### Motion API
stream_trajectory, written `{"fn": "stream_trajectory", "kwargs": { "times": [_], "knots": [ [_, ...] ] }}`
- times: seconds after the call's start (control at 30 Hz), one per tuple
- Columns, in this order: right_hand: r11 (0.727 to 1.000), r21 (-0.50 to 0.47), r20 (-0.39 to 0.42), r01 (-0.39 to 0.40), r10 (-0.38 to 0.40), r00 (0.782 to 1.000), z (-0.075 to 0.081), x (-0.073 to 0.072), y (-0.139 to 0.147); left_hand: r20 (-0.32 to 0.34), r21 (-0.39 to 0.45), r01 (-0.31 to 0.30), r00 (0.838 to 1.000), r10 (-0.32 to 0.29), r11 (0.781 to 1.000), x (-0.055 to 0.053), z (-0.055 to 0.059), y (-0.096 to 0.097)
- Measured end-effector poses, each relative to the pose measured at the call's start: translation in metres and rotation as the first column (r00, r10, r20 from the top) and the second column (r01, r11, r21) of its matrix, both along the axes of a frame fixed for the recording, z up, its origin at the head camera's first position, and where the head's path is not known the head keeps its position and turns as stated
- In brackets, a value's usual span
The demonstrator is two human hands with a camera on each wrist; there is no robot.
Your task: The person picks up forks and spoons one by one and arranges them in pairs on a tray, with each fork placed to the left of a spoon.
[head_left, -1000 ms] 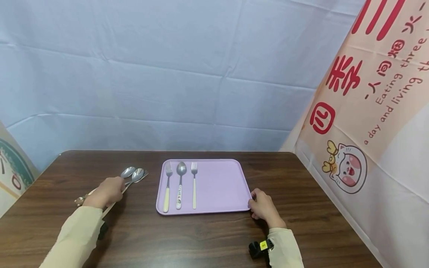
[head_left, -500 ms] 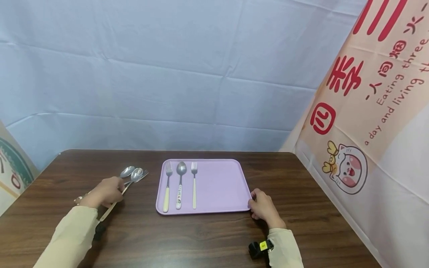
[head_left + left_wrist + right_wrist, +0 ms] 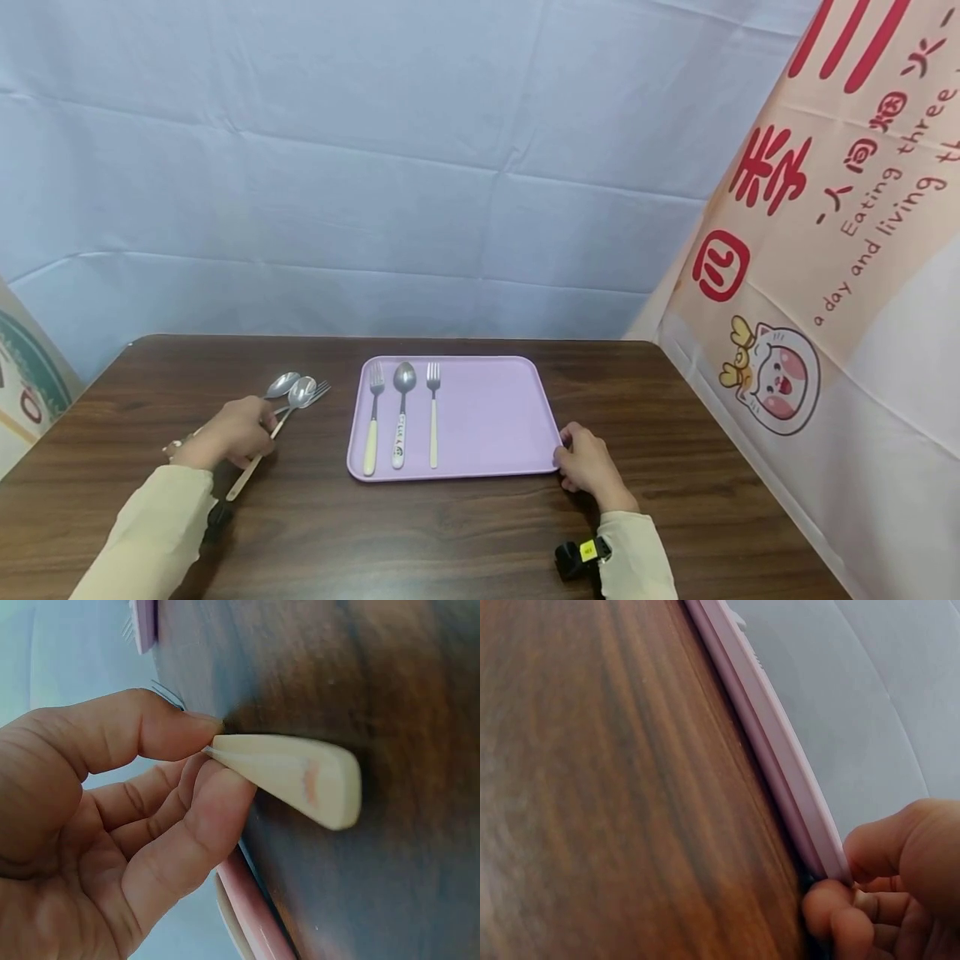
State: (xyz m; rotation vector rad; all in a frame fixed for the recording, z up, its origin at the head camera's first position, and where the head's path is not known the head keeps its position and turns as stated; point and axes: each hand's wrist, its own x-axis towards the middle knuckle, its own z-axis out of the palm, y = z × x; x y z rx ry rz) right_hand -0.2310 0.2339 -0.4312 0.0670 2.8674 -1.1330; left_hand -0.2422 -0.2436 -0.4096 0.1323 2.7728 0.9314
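My left hand [image 3: 234,432] pinches a spoon [image 3: 302,390] by its cream handle [image 3: 307,776], between thumb and fingers. The handle's end sticks out past the fingertips, close over the table. Beside this spoon lie a second spoon [image 3: 282,384] and a fork [image 3: 321,391], their handles mostly hidden under the hand. In the left wrist view a pink handle [image 3: 259,907] shows below the fingers. At the near right corner of a lilac tray [image 3: 487,417], my right hand [image 3: 592,467] grips the rim [image 3: 810,802] between thumb and fingers.
On the tray's left side lie a fork with a yellow handle [image 3: 371,446], a spoon with a patterned white handle [image 3: 399,442] and a fork with a cream handle [image 3: 433,433], side by side. A pale cloth [image 3: 375,208] hangs behind the dark wooden table [image 3: 450,533].
My left hand has shifted slightly left, and the held spoon's handle end shows more clearly below it. My right hand stays at the tray's corner.
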Motion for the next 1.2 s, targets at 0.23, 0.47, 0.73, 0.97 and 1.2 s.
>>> {"fn": "stream_trajectory", "kwargs": {
  "times": [0.23, 0.47, 0.73, 0.97, 1.2],
  "knots": [
    [1.0, -0.002, 0.006, 0.003, -0.003, 1.0, 0.0, -0.001, 0.0, -0.05, -0.05, 0.019, 0.999, -0.021, 0.999, 0.002, 0.004, -0.001],
    [1.0, -0.007, 0.014, 0.001, -0.001, 1.0, 0.0, -0.001, -0.001, -0.055, 0.004, -0.006, 0.998, 0.006, 1.0, 0.004, 0.018, -0.003],
    [1.0, -0.006, 0.005, 0.001, 0.0, 1.0, 0.001, 0.0, 0.0, -0.03, 0.013, -0.024, 0.999, 0.025, 1.0, 0.002, 0.024, -0.001],
    [1.0, -0.001, 0.001, 0.0, 0.0, 1.0, 0.001, 0.0, 0.0, -0.013, 0.013, -0.034, 0.999, 0.034, 0.999, 0.001, 0.024, 0.0],
    [1.0, 0.004, 0.0, 0.003, -0.003, 1.0, 0.0, -0.001, 0.0, -0.021, 0.026, -0.034, 0.999, 0.035, 0.999, 0.002, 0.02, 0.002]
  ]
}}
